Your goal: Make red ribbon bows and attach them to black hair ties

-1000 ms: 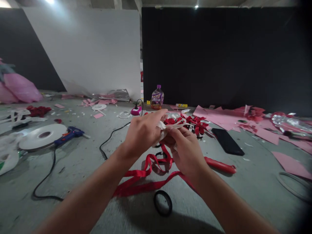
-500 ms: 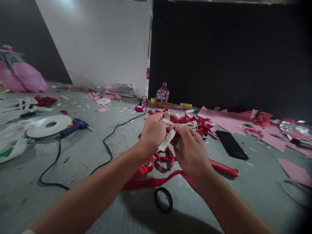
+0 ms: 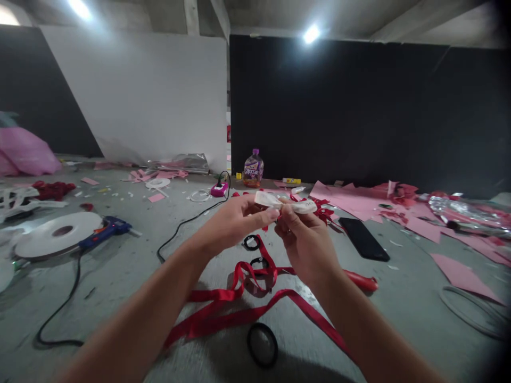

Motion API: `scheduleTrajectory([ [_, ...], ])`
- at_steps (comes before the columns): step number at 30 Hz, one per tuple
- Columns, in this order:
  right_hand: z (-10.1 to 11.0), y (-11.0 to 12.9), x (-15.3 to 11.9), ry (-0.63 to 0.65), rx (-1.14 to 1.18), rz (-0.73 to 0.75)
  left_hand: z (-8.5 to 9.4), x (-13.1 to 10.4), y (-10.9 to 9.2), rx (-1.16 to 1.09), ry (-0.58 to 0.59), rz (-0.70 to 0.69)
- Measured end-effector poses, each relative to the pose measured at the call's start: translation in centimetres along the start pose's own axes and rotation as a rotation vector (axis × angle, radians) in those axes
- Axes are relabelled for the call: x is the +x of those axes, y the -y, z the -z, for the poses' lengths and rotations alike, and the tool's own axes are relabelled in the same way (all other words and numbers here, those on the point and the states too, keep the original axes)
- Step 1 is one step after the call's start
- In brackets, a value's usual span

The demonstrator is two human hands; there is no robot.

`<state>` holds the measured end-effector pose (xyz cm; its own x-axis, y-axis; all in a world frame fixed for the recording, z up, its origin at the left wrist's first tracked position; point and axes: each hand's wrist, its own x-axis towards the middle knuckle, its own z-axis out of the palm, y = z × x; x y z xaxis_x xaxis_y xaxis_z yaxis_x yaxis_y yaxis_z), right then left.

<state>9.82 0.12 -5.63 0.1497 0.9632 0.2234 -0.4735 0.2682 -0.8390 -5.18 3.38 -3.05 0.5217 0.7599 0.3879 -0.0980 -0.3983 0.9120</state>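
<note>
My left hand [image 3: 235,221] and my right hand [image 3: 305,234] meet in the middle of the view. Both pinch a white printed ribbon [image 3: 303,206], which sticks out flat on either side of the fingertips. Red ribbon [image 3: 239,316] lies in loops and long strips on the grey surface below the hands. Among it are small black rings [image 3: 252,243], and a larger black ring [image 3: 262,346] lies nearer to me. Behind the fingers, partly hidden, is a heap of red bows [image 3: 324,210].
A blue glue gun [image 3: 107,231] rests on a white ribbon roll [image 3: 59,234] at left, its black cord trailing. A black phone [image 3: 364,239], a red tube [image 3: 361,281] and pink paper [image 3: 465,274] lie at right. Farther back stands a bottle [image 3: 253,170].
The view has tilted up, showing ceiling lights. Between my fingers the white ribbon, which hung down before, now spreads sideways. My left hand has turned and its thumb now points right.
</note>
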Motion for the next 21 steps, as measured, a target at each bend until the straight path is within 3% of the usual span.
scheduleTrajectory([
  [3, 0.0, 0.0, -0.1, 0.01, -0.002, -0.018, -0.9, 0.2, 0.6, 0.048, -0.077, -0.042],
  [7, 0.4, 0.5, 0.0, 0.063, -0.137, 0.11, -1.3, 0.2, 0.8, 0.022, -0.193, -0.003],
  [11, 0.8, 0.7, 0.2, 0.09, -0.284, 0.174, -1.3, 0.2, 0.4, -0.008, -0.242, 0.029],
  [16, 0.6, 0.6, 0.2, 0.118, -0.413, 0.188, -1.9, 0.6, 1.0, -0.026, -0.309, -0.034],
  [21, 0.8, 1.0, 0.2, 0.199, -0.477, 0.161, -1.8, 0.8, 2.0, 0.04, -0.217, -0.039],
])
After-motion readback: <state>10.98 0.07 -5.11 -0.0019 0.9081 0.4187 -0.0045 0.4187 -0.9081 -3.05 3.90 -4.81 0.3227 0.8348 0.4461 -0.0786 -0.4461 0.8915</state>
